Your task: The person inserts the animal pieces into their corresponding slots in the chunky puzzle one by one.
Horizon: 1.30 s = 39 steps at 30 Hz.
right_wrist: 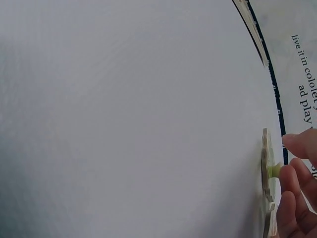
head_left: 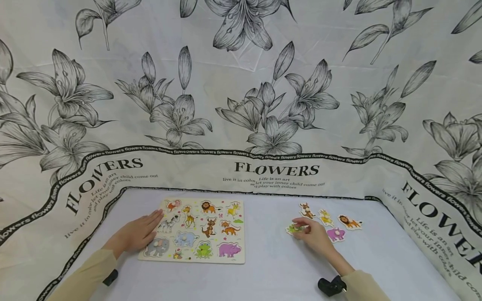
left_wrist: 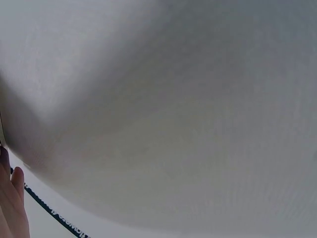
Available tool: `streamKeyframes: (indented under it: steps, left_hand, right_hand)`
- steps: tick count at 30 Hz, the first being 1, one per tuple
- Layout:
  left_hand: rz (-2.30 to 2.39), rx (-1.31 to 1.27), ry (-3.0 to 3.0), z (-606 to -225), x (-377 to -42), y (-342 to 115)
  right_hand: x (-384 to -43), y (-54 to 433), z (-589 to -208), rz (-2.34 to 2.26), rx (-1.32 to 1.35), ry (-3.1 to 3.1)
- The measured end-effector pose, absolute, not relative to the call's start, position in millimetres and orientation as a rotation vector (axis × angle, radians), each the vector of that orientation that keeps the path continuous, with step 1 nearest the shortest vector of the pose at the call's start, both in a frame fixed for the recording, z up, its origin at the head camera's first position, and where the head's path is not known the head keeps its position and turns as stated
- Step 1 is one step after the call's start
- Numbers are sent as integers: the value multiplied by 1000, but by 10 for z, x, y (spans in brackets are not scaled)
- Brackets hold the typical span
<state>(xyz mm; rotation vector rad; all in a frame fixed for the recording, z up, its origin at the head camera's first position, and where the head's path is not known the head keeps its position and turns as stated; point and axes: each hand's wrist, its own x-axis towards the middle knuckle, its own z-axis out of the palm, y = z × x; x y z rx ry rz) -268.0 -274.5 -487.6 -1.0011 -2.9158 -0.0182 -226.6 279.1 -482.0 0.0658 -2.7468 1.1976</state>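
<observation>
My left hand (head_left: 141,230) lies with its fingers extended over the left edge of a wooden animal puzzle board (head_left: 241,234). Its fingers (left_wrist: 17,198) show at the lower left corner of the left wrist view. On the right, my right hand (head_left: 314,237) is at a green frog puzzle piece (head_left: 291,229), partly covering it. The right wrist view has the piece edge-on, its green knob (right_wrist: 274,171) right at one fingertip and another fingertip (right_wrist: 292,144) apart from it. Nearby lie a kangaroo piece (head_left: 306,211), a yellow animal piece (head_left: 325,218), a lion piece (head_left: 350,222) and a purple hippo piece (head_left: 336,235).
A white cloth (head_left: 269,259) covers the table. Behind it rises a flower-printed curtain (head_left: 203,167) with a black lettered border, which also runs along both sides. A black device (head_left: 331,286) is at the right wrist, and another dark one (head_left: 111,277) at the left.
</observation>
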Motion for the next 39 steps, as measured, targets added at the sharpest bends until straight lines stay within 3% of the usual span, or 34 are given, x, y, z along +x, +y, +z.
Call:
streamKeyframes:
  steps: [30, 39]
  left_hand:
    - [-71, -958, -2997, -4843, -2681, -2702]
    - [-27, -966, -2989, -4857, -2682, -2708]
  right_hand:
    - [-2339, 2852, -4909, 1036, -80, -2785]
    - [-2347, 2841, -4914, 993, -18, -2818]
